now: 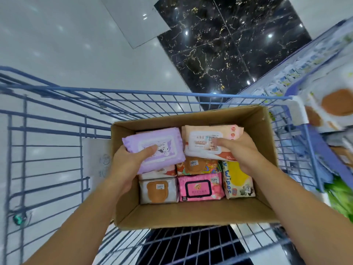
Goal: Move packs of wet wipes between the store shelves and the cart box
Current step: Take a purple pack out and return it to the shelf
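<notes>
Head view, looking down into the cart. A cardboard box sits in the basket, and the store shelves stand at 3 o'clock from it.

The left hand grips a purple pack at 10 o'clock inside the box. Its thumb is pressed across the top of the pack, and its fingers are hidden beneath. The right hand grips a peach pack at 1 o'clock, with the thumb on the lid and the fingers curled round the far right edge.

Both packs ride tilted above a lower layer: a white pack at 7 o'clock, a pink pack at 6 o'clock and a yellow pack at 4 o'clock.

The step in hand is probably a two-handed transfer at the box. Whether the packs are coming out or going in cannot be told.

If they are coming out, the next move calls for lifting both clear of the box walls and swinging toward 3 o'clock. If they are going in, it calls for laying each one flat on the lower layer.
</notes>
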The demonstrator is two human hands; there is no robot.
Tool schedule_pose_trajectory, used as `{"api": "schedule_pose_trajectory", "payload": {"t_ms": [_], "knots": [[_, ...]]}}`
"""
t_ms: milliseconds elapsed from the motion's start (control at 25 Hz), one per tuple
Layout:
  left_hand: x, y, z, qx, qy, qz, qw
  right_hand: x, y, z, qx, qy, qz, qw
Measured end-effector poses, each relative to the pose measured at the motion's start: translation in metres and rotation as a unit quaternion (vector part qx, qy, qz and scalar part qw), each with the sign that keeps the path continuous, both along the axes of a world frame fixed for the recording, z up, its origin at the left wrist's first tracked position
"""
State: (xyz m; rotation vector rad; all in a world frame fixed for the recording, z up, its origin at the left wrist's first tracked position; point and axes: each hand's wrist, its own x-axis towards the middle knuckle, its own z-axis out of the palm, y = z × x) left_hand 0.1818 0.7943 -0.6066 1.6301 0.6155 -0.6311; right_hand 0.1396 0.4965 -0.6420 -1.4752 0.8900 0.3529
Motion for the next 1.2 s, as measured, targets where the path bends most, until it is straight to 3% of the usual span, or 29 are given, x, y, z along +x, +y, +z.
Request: {"api": "schedule_pose_trajectory", "payload": {"t_ms": [280,640,960,1200], "knots": [[-0.018,0.01,0.117,-0.028,-0.08,-0.035,0.996,-0.048,-0.006,0.145,0.012,-0.067,-0.046,0.997],[-0.029,-0.007,0.233,-0.108,-0.184,-0.195,0.957,-0.158,-0.001,0.291,-0.01,-0.208,-0.188,0.96],[-0.056,-0.103,0.335,-0.216,-0.265,-0.312,0.887,-0.28,-0.029,0.392,-0.116,-0.302,-0.345,0.881],[-0.115,-0.198,0.406,-0.295,-0.302,-0.411,0.808,-0.382,-0.06,0.458,-0.2,-0.357,-0.405,0.817]]}}
